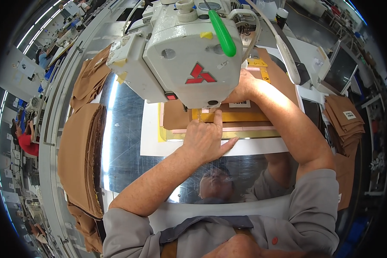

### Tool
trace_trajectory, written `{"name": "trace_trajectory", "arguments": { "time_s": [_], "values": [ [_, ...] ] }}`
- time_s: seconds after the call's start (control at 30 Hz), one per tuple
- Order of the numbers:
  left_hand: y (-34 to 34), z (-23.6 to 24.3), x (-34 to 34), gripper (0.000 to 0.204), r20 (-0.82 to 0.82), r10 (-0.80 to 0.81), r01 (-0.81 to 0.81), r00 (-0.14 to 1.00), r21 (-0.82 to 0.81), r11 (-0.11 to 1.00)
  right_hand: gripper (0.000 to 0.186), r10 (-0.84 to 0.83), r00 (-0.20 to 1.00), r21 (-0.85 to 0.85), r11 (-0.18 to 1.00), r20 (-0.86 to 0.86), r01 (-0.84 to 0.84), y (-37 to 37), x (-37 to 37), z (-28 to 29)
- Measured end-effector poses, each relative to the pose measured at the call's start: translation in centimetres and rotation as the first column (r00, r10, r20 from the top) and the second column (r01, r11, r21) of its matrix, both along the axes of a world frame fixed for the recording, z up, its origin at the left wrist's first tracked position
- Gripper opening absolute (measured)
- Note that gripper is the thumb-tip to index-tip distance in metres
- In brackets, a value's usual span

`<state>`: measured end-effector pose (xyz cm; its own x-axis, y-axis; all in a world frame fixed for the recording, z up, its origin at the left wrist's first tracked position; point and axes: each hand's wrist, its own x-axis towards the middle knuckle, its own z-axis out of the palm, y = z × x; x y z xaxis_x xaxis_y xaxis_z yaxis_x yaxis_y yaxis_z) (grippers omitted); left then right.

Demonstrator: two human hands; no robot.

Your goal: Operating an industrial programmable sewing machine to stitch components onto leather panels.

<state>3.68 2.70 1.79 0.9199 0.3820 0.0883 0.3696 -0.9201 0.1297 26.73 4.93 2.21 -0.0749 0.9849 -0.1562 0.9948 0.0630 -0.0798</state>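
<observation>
Red emblem (201, 73), machine head (193, 43); printed labels (240, 104), brown pieces (176, 118).

Sewing machine head (167, 64): off-white, bearing a red emblem (197, 78) and small yellow patches (206, 35). Tool handle (222, 33): bright green. Fabric panel (176, 119): plain tan-brown. Flat strip (245, 117) on the panel: golden yellow. Border strips (249, 128): pale pink. Sheet (152, 142) beneath: white. Bench (131, 165): silver-grey, with bright white reflections. Left stack (77, 159): tan-brown, dark brown along one side. Right stack (337, 122): tan-brown, with a white label (349, 115). Sleeves (314, 198): plain grey. Collar (202, 222): darker grey.
</observation>
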Motion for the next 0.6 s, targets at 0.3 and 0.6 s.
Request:
{"name": "trace_trajectory", "arguments": {
  "time_s": [0.3, 0.6],
  "values": [
    [0.4, -0.2, 0.4, 0.090, 0.003, -0.006, 0.006, 1.000, 0.000, 1.000, 0.082, -0.068, 0.998, -0.073, 0.995, -0.009, 0.067, 0.1, -0.2, 1.0],
    [0.6, -1.1, 0.1, 0.087, 0.098, -0.021, 0.015, 0.995, 0.060, 0.998, 0.080, -0.101, 0.994, -0.129, 0.987, -0.034, 0.096, -0.1, -0.9, 1.5]
  ]
}}
